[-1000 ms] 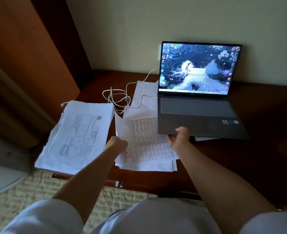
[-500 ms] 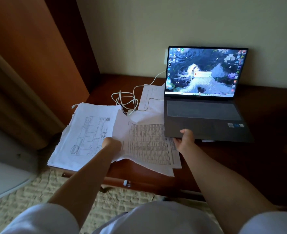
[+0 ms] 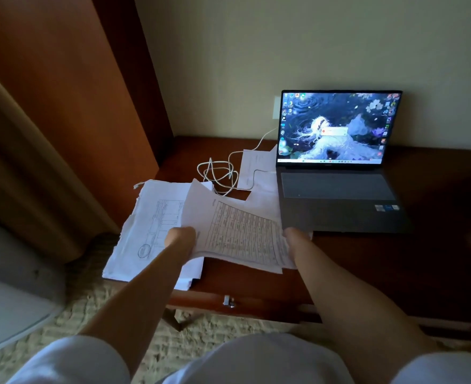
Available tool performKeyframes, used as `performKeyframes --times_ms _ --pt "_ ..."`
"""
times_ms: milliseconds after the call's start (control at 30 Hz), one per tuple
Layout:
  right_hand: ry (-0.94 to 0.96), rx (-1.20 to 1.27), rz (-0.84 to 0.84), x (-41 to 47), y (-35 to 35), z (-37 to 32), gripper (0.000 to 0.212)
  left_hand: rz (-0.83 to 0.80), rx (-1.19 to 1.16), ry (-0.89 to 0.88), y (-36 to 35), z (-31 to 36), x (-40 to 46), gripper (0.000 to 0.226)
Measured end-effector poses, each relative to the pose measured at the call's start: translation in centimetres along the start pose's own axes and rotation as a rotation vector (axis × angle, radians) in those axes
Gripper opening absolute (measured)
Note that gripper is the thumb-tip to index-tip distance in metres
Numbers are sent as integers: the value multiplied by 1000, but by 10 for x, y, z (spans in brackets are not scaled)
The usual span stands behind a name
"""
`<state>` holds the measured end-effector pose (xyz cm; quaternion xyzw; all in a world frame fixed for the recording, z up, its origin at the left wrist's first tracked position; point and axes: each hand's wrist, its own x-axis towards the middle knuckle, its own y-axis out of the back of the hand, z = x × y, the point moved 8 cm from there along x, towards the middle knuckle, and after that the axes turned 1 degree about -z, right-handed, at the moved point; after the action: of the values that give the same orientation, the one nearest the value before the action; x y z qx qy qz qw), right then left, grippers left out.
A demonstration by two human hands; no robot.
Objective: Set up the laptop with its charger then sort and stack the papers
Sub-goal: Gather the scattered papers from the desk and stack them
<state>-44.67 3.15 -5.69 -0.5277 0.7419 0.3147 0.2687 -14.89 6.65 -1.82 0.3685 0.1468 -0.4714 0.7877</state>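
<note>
a person stands at a dark wooden desk (image 3: 367, 273), both arms reaching toward an open laptop (image 3: 337, 200) that sits on it against the wall, screen lit. a white charger cable (image 3: 217, 173) runs from the wall to the laptop's left edge, its slack in a loose tangle on the desk to the laptop's left.

the left hand (image 3: 180, 236) and right hand (image 3: 295, 235) hold a sheaf of papers (image 3: 237, 231) by its two near corners, raised and tilted in front of the laptop's left corner. each hand grips an edge, but the fingers sit under the sheets, so i cannot tell how they lie.

the top sheet is white with a printed table of small rows; its edges curl. further left of the laptop lies a second pile of papers (image 3: 145, 231), ragged-edged, topped by a line drawing.

to stack well, keep both edges level, square the sheaf, then lower it onto that pile without snagging the cable.
</note>
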Motion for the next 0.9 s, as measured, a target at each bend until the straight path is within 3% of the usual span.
performKeyframes --times_ms 100,233,400,500,600,700,900 --pt "-59 -128 -110 -21 -23 15 10 81 -33 -33 21 -1 0 23" --pt "16 -247 -197 -37 -45 18 22 113 -77 -143 47 6 -4 16" --pt "254 -14 -191 -50 -63 -4 22 134 -203 -374 82 24 -13 19" --pt "350 68 -161 -62 -69 -18 26 147 -326 -426 96 23 -12 27" --pt "390 82 -149 -69 -81 -24 27 187 -514 -397 113 13 -6 24" --pt "425 -46 -138 -74 -101 -25 26 223 -543 -293 125 -7 10 19" --pt "375 -356 19 -60 -126 2 21 97 -233 34 116 -80 57 37"
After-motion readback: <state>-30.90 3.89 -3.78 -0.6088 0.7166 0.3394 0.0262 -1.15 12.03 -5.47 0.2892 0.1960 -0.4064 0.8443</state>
